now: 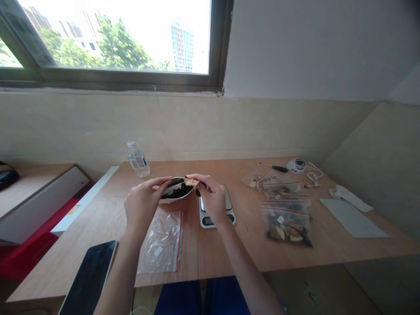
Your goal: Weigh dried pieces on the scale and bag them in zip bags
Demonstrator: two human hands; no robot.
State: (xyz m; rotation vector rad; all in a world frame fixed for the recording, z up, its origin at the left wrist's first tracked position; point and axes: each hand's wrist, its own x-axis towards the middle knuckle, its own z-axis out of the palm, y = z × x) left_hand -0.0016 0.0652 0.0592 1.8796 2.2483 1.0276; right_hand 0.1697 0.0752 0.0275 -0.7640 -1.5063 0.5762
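Note:
Between my hands an open pouch [177, 191] is held up above the table, its mouth turned toward me. Dark pieces show inside, along with something shiny; I cannot make out their kind. My left hand [141, 202] pinches the pouch's left edge. Fingers of my right hand [213, 199] close on its right edge, where a tan piece shows; whether that is part of the pouch I cannot tell. Behind my right hand stands a small white digital scale [207, 222], partly covered by it. A clear zip bag with a red seal [162, 247] lies flat below the pouch.
Filled zip bags [288, 225] lie to the right, with a screwdriver [278, 168], a small white camera [298, 164] and a white sheet [352, 218] beyond. A water bottle [138, 161] stands at the back left. Near the front left edge lies a phone [90, 278].

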